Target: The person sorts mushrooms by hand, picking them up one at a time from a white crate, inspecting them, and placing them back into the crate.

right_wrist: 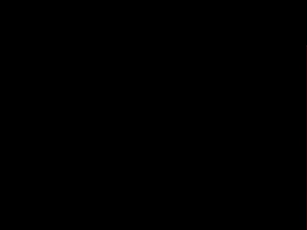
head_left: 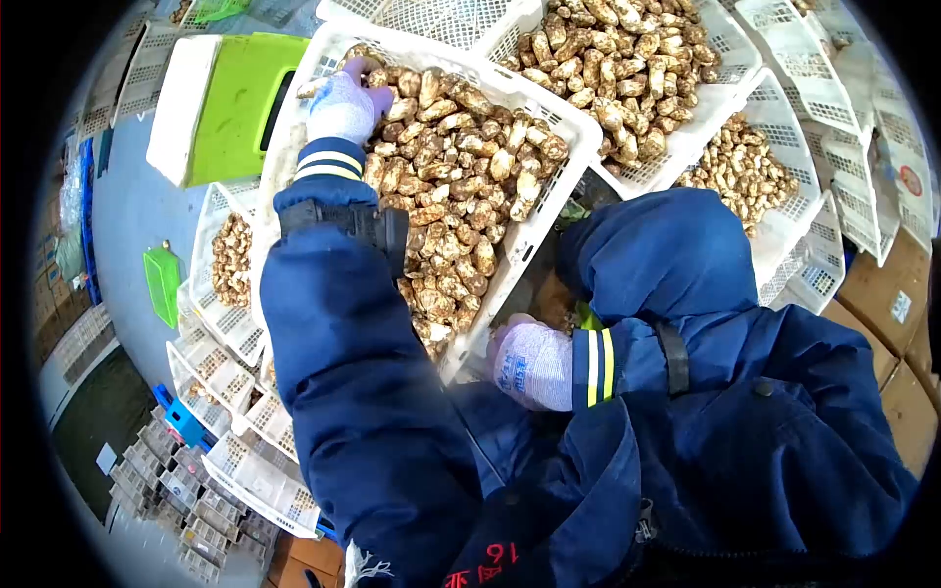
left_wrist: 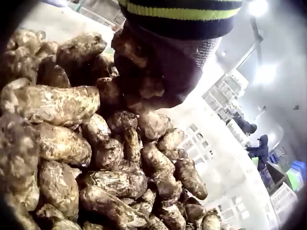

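Note:
My left hand (head_left: 345, 106), in a lavender and white knit glove, reaches to the far left corner of a white plastic crate (head_left: 537, 245). Its fingers curl round a mushroom (head_left: 312, 88) whose end sticks out beside the glove. The crate is heaped with stubby brown-and-white mushrooms (head_left: 461, 157). In the left wrist view, the shaded glove (left_wrist: 184, 79) is right over the heap, close to the crate wall (left_wrist: 230, 167). My right hand (head_left: 534, 365), gloved with blue print, is low near the crate's near corner; its fingertips are hidden. The right wrist view is black.
Another crate of mushrooms (head_left: 618, 78) stands at the back right, with smaller mushrooms (head_left: 743, 171) in a crate beyond it. A green and white box (head_left: 240, 108) stands left. Stacked white crates (head_left: 260, 480) and cardboard boxes (head_left: 882, 304) flank me. People (left_wrist: 261, 148) show in the distance.

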A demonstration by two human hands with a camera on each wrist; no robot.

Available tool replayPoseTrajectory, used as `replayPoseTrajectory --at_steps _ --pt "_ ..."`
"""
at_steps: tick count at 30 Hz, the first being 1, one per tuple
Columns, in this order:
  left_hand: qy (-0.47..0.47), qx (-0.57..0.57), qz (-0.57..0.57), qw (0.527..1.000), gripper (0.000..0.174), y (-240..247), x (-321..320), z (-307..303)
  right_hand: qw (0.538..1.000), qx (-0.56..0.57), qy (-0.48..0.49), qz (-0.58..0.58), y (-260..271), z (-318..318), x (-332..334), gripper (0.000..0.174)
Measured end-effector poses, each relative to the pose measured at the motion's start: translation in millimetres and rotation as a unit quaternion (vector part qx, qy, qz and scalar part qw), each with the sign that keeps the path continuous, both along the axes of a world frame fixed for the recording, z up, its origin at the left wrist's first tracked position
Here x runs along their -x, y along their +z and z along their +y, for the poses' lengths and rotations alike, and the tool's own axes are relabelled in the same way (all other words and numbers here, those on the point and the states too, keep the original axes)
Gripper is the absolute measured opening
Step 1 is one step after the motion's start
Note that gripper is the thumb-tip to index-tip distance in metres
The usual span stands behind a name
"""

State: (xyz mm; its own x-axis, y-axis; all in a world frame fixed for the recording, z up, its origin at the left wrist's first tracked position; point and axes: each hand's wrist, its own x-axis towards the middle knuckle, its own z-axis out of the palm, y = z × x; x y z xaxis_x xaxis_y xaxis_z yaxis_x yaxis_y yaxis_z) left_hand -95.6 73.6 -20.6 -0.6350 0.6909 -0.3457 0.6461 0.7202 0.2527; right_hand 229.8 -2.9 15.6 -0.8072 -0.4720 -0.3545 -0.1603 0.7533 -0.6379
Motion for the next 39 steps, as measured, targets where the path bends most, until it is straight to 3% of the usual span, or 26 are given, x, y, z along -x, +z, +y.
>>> replayPoseTrajectory --at_steps 4,6,9,10,11,13,14,15,17,18,21,22,23,24,25,26,28,29,31,32,34,36,37,38,39 --pt "0.035 -0.100 -0.016 0.994 0.047 0 -7 -14 0.999 -0.008 -0.031 0.019 6 0 -8 0.006" --pt "0.138 -0.286 -0.114 0.941 0.045 7 -13 -32 0.998 0.006 -0.053 0.031 -1 -7 -13 0.006" --pt "0.274 -0.419 -0.224 0.836 0.049 56 -41 -74 0.995 0.053 -0.078 0.034 -5 -14 -16 0.007" --pt "0.262 -0.423 -0.161 0.852 0.050 65 -44 -99 0.998 -0.011 -0.019 0.061 19 -1 -10 0.005" --pt "0.250 -0.425 -0.098 0.865 0.050 71 -39 -128 0.998 -0.003 -0.028 0.049 17 -4 -11 0.005" --pt "0.333 -0.524 -0.068 0.781 0.048 92 -23 -176 0.999 0.015 -0.043 0.024 -1 -20 -15 0.007" --pt "0.338 -0.518 -0.017 0.785 0.052 99 3 -215 0.990 0.037 -0.107 0.084 -14 -29 -23 0.016" --pt "0.343 -0.511 0.034 0.787 0.057 106 33 -250 0.991 0.042 -0.080 0.104 -8 -22 -25 0.018" --pt "0.413 -0.353 0.197 0.816 0.066 120 73 -280 0.988 0.053 -0.025 0.142 7 -4 -21 0.023" --pt "0.441 -0.292 0.224 0.818 0.076 128 80 -286 0.989 0.076 -0.033 0.124 6 -4 -19 0.022" --pt "0.391 -0.300 0.188 0.850 0.074 119 62 -257 0.988 0.069 -0.078 0.114 -6 -16 -22 0.018" --pt "0.298 -0.284 0.209 0.887 0.055 105 42 -229 0.988 0.074 -0.091 0.100 -10 -20 -24 0.016" --pt "0.261 -0.271 0.126 0.918 0.044 84 27 -209 0.991 0.066 -0.078 0.087 -3 -18 -21 0.014" --pt "0.164 -0.260 0.047 0.951 0.038 80 -12 -162 0.993 0.055 -0.065 0.077 -1 -15 -18 0.011" --pt "0.213 -0.210 -0.040 0.953 0.037 80 -46 -117 0.988 0.128 -0.070 0.058 -25 -22 -23 0.009" --pt "0.078 -0.189 0.078 0.976 0.035 57 -50 -98 0.976 0.201 -0.078 0.039 -68 -37 -33 0.006" --pt "-0.038 -0.218 0.150 0.964 0.041 8 -41 -65 0.990 0.138 -0.024 -0.008 -59 -33 -24 0.004" --pt "-0.042 -0.068 0.171 0.982 0.042 11 -49 -50 0.994 0.106 0.006 -0.030 -53 -30 -19 0.004" --pt "-0.051 0.001 0.204 0.978 0.042 -2 -57 -36 0.996 0.088 -0.014 0.022 -52 -36 -18 0.004" --pt "-0.059 -0.032 0.223 0.972 0.043 -3 -60 -36 0.997 0.075 -0.002 0.019 -45 -33 -15 0.004" --pt "-0.056 -0.072 0.161 0.983 0.038 2 -60 -45 0.998 0.046 0.044 -0.018 -29 -26 -10 0.005" --pt "-0.079 -0.150 0.077 0.983 0.034 10 -65 -69 0.991 0.133 0.005 -0.034 -37 -29 -18 0.011" --pt "-0.026 -0.207 -0.027 0.978 0.045 16 -74 -85 0.970 0.233 -0.064 -0.013 -65 -39 -32 0.011" --pt "0.089 -0.278 -0.162 0.943 0.046 28 -82 -100 0.959 0.269 -0.092 0.001 -72 -42 -36 0.010" --pt "0.202 -0.337 -0.292 0.872 0.048 34 -84 -110 0.945 0.304 -0.117 0.015 -79 -45 -40 0.010"
